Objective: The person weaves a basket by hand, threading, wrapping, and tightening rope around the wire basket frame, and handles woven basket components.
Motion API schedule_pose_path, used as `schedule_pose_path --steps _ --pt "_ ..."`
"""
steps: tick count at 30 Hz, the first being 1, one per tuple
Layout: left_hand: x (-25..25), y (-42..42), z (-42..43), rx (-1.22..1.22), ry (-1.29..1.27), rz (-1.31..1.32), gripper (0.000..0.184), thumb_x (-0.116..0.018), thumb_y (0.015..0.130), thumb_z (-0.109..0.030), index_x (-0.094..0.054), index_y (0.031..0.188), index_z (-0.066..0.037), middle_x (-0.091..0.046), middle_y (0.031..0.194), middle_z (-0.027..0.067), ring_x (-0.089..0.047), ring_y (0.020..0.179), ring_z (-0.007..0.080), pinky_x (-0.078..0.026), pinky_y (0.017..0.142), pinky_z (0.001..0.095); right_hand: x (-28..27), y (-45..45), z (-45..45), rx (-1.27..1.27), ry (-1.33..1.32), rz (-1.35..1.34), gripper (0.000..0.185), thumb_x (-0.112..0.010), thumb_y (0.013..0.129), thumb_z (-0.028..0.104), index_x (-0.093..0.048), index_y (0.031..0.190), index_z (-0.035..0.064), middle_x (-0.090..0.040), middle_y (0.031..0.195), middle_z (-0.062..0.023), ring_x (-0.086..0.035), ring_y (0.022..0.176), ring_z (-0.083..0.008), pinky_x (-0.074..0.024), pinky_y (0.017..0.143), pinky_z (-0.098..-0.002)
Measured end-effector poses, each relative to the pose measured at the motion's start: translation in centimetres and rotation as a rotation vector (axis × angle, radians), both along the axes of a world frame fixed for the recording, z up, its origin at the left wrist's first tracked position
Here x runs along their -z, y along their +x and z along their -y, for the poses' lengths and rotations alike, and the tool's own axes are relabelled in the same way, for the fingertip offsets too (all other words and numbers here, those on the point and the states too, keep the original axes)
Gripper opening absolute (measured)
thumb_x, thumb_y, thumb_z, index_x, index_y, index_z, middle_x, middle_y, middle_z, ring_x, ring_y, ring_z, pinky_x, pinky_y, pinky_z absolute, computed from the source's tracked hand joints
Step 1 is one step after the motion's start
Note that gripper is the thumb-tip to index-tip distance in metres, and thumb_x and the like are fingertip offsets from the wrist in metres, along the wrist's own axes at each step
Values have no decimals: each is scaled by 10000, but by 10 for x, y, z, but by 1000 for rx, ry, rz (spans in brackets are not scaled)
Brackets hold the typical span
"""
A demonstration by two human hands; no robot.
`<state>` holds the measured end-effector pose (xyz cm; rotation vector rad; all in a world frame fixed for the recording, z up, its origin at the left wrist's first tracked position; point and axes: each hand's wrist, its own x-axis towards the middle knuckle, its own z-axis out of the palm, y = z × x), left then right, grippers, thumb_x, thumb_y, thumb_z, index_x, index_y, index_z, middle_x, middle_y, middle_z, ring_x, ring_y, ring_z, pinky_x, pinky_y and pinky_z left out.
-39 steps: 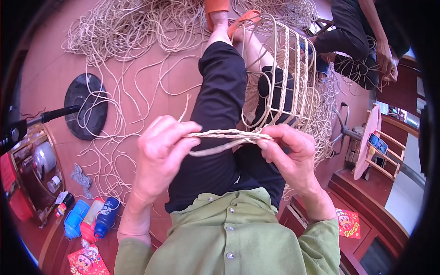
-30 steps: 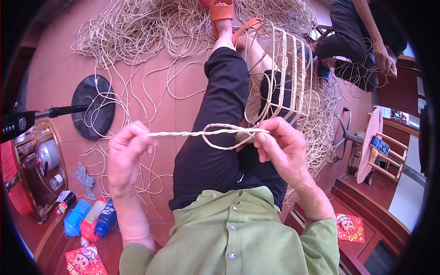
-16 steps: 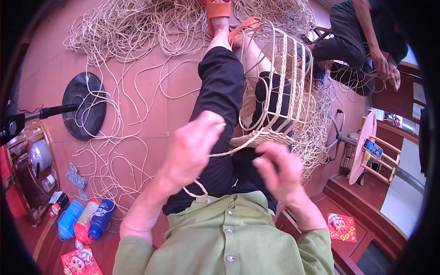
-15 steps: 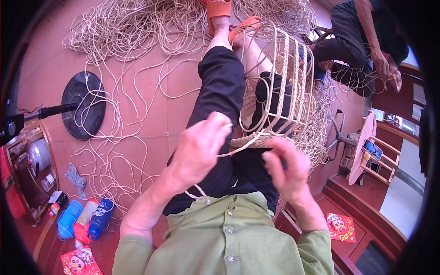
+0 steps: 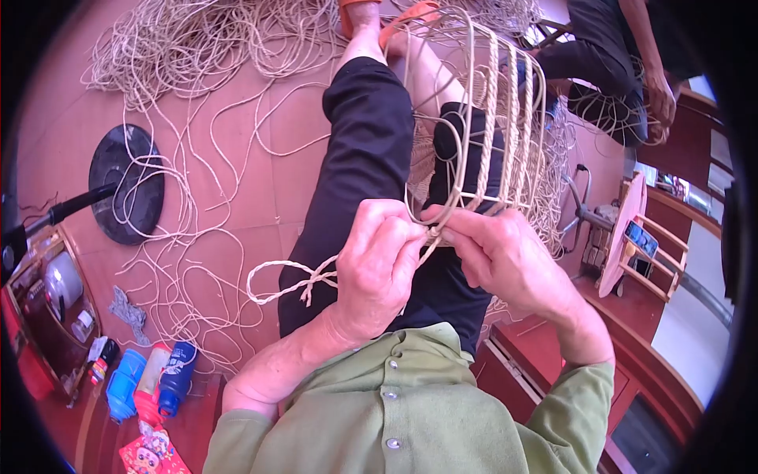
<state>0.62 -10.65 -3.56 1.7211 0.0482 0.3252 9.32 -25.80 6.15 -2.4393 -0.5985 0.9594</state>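
An open-sided basket (image 5: 491,118) of woven rope and thin bent rods rests over my right leg, its lower corner between my two hands. My left hand (image 5: 375,261) is closed in a pinch on a pale twisted cord (image 5: 268,298), whose looped, crossed tail sticks out to the left over my dark trousers. My right hand (image 5: 505,249) pinches with thumb and forefinger at the basket's corner, where cord and rods meet. The fingertips of both hands nearly touch there. Exactly how the strands cross under the fingers is hidden.
Loose cord (image 5: 197,47) lies heaped at the far floor, with strands trailing left. A black round base (image 5: 126,184) stands at left. Bottles (image 5: 177,379) are at lower left. A co-worker's hand (image 5: 659,99) is at upper right. A phone (image 5: 640,238) rests on a wooden stool at right.
Both hands have come together at the basket's corner; the right fingers, apart before, now pinch there. The cord's looped tail now shows left of my left hand. The view has shifted slightly.
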Motion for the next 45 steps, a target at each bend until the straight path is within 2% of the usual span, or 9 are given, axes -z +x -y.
schedule_pose_path --steps 7,14,15,22,28,36,39,42,45 --pt "-1 -9 3 -23 -570 -321 162 -645 905 92 -684 1028 -6 -664 933 103 -700 755 178 -540 650 293 -12 17 -9 24 -63 -266 184 -533 996 116 -695 1032 37 -608 557 -115 -679 537 -249 -535 570 -389" --pt "-2 2 -3 93 32 -48 128 -659 909 106 -685 997 17 -691 894 65 -688 719 115 -580 638 263 -7 18 -5 -13 -67 -210 170 -572 958 118 -651 841 24 -618 559 -110 -688 538 -250 -540 556 -391" --pt "-11 3 -5 99 -65 -171 128 -693 868 74 -698 968 -5 -686 870 100 -706 726 210 -550 629 318 -11 19 -7 42 -73 -278 175 -575 953 118 -646 825 22 -618 558 -112 -688 535 -250 -541 554 -390" --pt "-4 3 -10 137 -341 -253 97 -639 915 124 -694 962 59 -638 980 79 -705 783 137 -573 714 227 1 9 1 -10 -32 -159 195 -544 961 105 -616 806 11 -628 566 -110 -696 536 -237 -553 551 -379" --pt "-4 20 -1 185 -309 -181 342 -630 917 124 -575 1235 10 -644 958 65 -651 740 89 -539 668 214 -5 13 -1 109 -41 -283 249 -488 989 110 -612 802 2 -662 606 -106 -704 542 -221 -564 560 -369" --pt "-15 -17 -48 -159 -74 72 291 -698 867 23 -626 1149 14 -667 1036 123 -627 1022 258 -508 920 382 11 -18 22 -129 156 666 76 -715 829 85 -655 842 40 -584 595 -74 -652 530 -228 -500 484 -362" --pt "-17 -37 -78 -13 65 143 169 -730 825 4 -653 975 0 -658 951 105 -612 893 253 -506 835 396 -11 -15 44 83 289 865 178 -695 810 -20 -699 978 39 -585 637 -42 -584 506 -126 -463 480 -307" --pt "-14 -37 -71 78 237 74 232 -828 742 -73 -677 905 -6 -667 896 108 -633 837 288 -519 814 408 -48 -9 121 912 331 853 153 -628 966 81 -732 1061 20 -545 687 62 -451 563 -12 -326 492 -190" --pt "-8 -22 -47 114 184 -20 582 -882 698 -95 -639 1219 -2 -669 1184 165 -659 1067 333 -558 895 409 -50 -15 327 1169 224 861 171 -602 1021 168 -706 992 35 -439 653 86 -380 577 -14 -283 515 -208"
